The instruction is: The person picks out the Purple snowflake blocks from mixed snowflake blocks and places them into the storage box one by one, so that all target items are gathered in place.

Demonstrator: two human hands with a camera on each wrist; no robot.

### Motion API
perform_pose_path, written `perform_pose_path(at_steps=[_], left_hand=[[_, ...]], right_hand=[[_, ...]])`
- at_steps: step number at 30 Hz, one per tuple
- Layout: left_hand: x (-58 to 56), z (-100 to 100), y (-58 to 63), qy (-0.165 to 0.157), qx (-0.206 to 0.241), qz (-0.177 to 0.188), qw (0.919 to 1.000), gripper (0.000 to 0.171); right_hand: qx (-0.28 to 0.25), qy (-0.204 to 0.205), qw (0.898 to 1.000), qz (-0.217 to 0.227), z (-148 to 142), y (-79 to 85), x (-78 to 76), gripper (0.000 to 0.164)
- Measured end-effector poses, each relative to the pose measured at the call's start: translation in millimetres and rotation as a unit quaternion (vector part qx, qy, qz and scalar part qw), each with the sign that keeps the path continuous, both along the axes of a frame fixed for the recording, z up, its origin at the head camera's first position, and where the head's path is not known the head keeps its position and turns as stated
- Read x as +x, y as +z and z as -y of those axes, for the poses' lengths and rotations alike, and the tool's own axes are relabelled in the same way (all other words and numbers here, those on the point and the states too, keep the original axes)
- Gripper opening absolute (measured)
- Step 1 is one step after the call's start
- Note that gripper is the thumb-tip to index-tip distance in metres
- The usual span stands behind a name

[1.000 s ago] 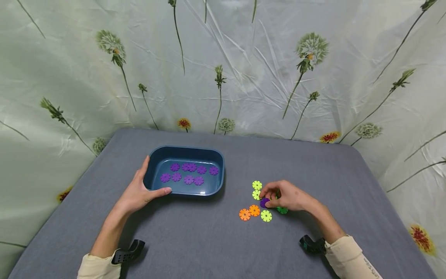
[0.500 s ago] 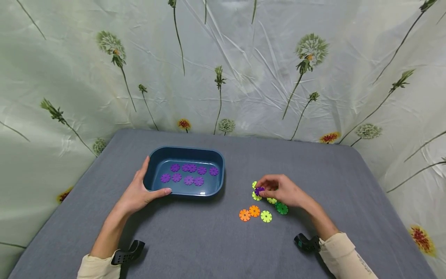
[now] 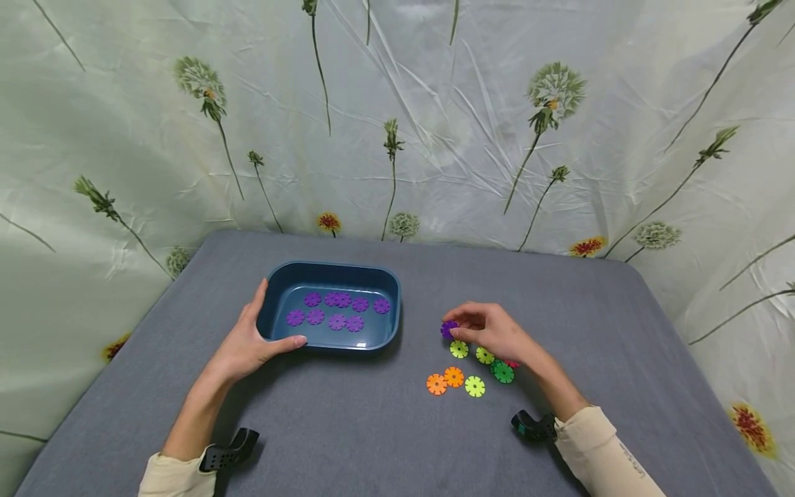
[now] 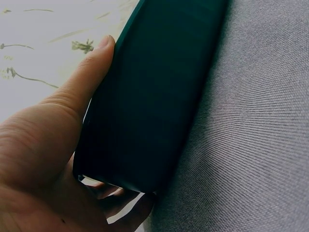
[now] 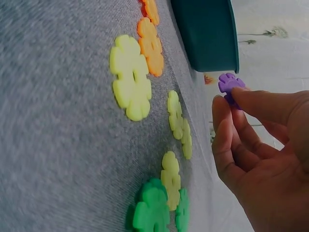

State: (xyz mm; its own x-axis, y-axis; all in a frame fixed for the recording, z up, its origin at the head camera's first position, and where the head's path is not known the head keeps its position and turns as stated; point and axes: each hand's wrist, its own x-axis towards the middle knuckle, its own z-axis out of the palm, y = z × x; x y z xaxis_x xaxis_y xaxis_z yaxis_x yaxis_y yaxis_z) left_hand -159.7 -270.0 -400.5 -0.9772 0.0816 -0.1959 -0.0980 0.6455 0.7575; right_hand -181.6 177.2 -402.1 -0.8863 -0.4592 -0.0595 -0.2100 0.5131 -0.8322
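At the left, the left hand [image 3: 239, 348] grips the short end of a deep blue plastic tray [image 3: 335, 265], thumb along its near side and the other fingers around the end. Close up, the left wrist view shows the tray's dark side wall [image 4: 149, 96] beside the thumb. Several purple flower-shaped discs [image 3: 337, 322] lie flat on the tray's floor. To the right of the tray, the right hand [image 3: 497, 333] pinches one purple flower-shaped disc [image 5: 231, 83] between thumb and fingertips, raised above the table.
Loose flower-shaped discs lie below and around the right hand: yellow-green ones [image 3: 475, 386], two orange [image 3: 454, 376] and green [image 3: 502, 371], plus a red edge [image 3: 513, 363] near the wrist. Grey cloth [image 3: 385, 435] covers the table; a flowered curtain [image 3: 435, 138] hangs behind it.
The right hand has moved left and away from the body with the purple disc, passing over the yellow-green discs and uncovering the green one. The left hand and tray stay put.
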Motion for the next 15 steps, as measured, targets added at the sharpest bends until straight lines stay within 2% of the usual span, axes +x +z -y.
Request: perform_pose_path(at_steps=[15], left_hand=[[-0.5,-0.4,-0.1,0.002,-0.003,0.0,1.0,0.137]], right_hand=[[-0.037,-0.044,0.998,0.001,17.0,-2.2,-9.5,0.026]])
